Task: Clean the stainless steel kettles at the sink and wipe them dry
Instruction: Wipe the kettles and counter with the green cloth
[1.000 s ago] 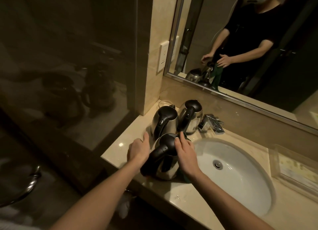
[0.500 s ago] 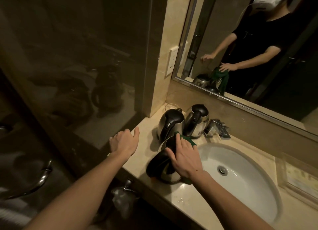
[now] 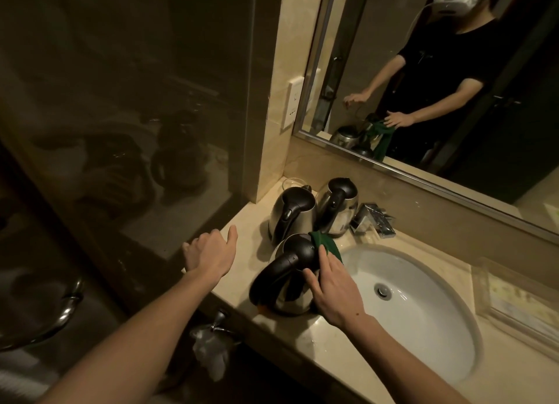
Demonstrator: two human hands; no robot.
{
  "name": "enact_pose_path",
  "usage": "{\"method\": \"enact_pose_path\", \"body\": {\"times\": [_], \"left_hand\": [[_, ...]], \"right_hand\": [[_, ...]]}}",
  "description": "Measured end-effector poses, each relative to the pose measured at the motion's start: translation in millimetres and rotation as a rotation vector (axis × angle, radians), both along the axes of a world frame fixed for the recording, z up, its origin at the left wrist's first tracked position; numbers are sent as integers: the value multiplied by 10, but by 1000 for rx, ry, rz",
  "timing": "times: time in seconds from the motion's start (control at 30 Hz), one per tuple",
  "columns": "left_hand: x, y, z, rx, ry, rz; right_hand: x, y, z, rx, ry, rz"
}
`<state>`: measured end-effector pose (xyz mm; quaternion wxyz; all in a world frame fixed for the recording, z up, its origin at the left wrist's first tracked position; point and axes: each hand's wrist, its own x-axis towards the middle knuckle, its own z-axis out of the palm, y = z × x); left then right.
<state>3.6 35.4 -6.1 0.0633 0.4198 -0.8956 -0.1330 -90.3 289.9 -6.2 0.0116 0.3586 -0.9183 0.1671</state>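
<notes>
On a beige stone counter [image 3: 242, 237] in a dim bathroom, dark glass stands at left and a mirror [image 3: 453, 101] at right. Left hand [image 3: 211, 254] hovers over the counter edge, fingers loosely spread, holding nothing. Nearest kettle [image 3: 290, 282], upright, shiny steel with black lid, points its handle toward the viewer. Right hand [image 3: 332, 288] presses a green cloth [image 3: 325, 244] on it, apparently gripping. Two kettles [image 3: 292, 214] stand behind; a white sink [image 3: 423, 313] lies right.

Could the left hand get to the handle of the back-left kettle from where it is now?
Probably yes. The left hand hovers open over the counter edge, holding nothing, and the counter between it and the back-left kettle is bare. That kettle's handle faces the hand. The right hand is occupied on the nearest kettle.
</notes>
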Motion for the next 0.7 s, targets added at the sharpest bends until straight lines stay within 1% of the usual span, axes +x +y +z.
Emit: {"method": "enact_pose_path", "body": {"times": [0.1,0.13,0.2,0.27,0.37,0.47,0.53,0.63,0.7], "left_hand": [[5,20,3,-13,3,-11],[9,18,5,-13,5,-12],[31,12,5,-5,1,-14],[66,20,4,0,-1,-13],[140,54,-7,2,-5,-13],[212,89,-6,6,-14,-25],[271,102,12,8,-27,-29],[330,105,57,26,-20,-30],[361,120,105,32,-6,-42]], "right_hand": [[119,72,-69,-300,-165,-61],[155,112,-113,-362,-206,-97],[232,214,-248,-371,-250,-194],[297,318,-422,-321,-287,-255],[379,446,-676,-204,-393,-265],[396,556,-922,11,-571,-302],[405,610,-990,145,-670,-284],[397,649,-958,244,-713,-225],[393,658,-907,294,-694,-192]]}}
